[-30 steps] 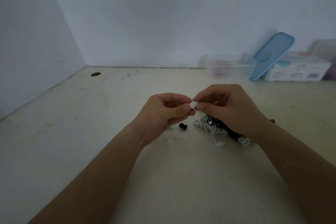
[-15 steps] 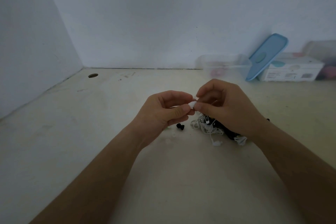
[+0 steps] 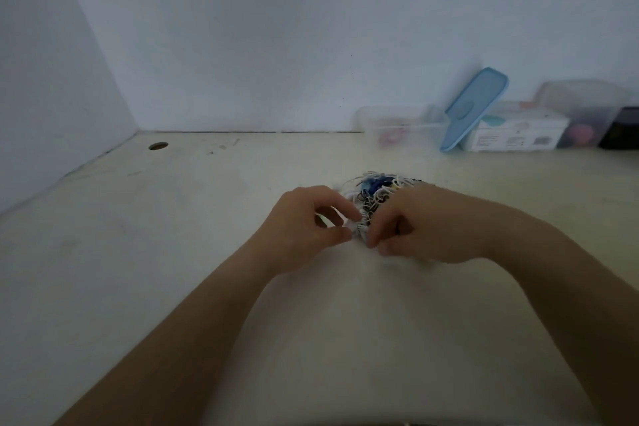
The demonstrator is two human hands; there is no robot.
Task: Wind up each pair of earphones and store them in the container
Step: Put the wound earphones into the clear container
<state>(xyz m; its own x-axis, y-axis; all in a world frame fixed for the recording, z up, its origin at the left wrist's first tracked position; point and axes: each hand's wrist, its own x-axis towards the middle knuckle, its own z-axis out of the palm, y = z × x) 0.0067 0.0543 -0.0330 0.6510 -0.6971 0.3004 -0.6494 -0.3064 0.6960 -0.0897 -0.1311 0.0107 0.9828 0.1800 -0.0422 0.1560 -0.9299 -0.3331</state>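
Left hand [image 3: 304, 222] and right hand [image 3: 426, 225] pinch earphone tangle [image 3: 375, 191], lengthwise toward wall [image 3: 276, 45].

Centre is taken up by left hand [image 3: 304, 221], right hand [image 3: 425, 225] and the cables [image 3: 377, 188] pinched between them. Table [image 3: 138, 235] left of them is open to the wall [image 3: 52, 79]. Back right is blocked by container [image 3: 397, 121], lid [image 3: 475, 107], box [image 3: 515, 131].

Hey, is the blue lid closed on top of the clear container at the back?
No, the blue lid stands tilted beside the clear container, between it and the white box.
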